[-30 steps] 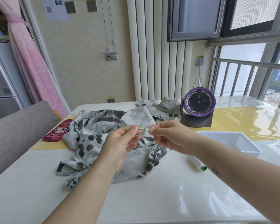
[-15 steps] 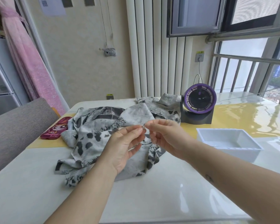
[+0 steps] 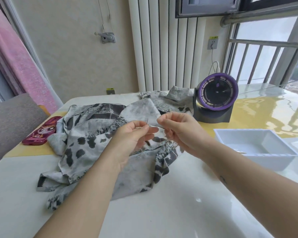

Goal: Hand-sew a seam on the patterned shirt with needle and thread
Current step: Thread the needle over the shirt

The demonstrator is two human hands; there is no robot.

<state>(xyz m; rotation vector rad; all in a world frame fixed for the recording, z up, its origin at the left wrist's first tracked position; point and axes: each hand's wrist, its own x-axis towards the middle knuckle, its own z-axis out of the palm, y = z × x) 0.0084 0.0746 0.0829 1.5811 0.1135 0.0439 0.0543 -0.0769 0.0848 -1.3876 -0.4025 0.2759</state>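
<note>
The grey patterned shirt [image 3: 93, 143] lies crumpled on the white table [image 3: 162, 212]. Both hands hover just above it, close together. My left hand [image 3: 132, 140] pinches a thin dark needle [image 3: 147, 121] between thumb and forefinger, and the needle points upward. My right hand [image 3: 177, 133] is a few centimetres to its right, fingertips pinched together on what looks like the thread. That thread is too fine to follow; a faint strand [image 3: 144, 139] hangs below my left fingers.
A white plastic tray [image 3: 282, 152] sits at the right with a small metal item inside. A purple-rimmed desk fan [image 3: 217, 93] stands behind the shirt. A red cartoon phone case [image 3: 40, 133] lies at the left on a yellow mat. A grey chair back [image 3: 10, 117] is beyond it.
The needle has turned from lying sideways between the hands to pointing up in my left hand. My right fingertips have drawn slightly away from it. The view has tilted down.
</note>
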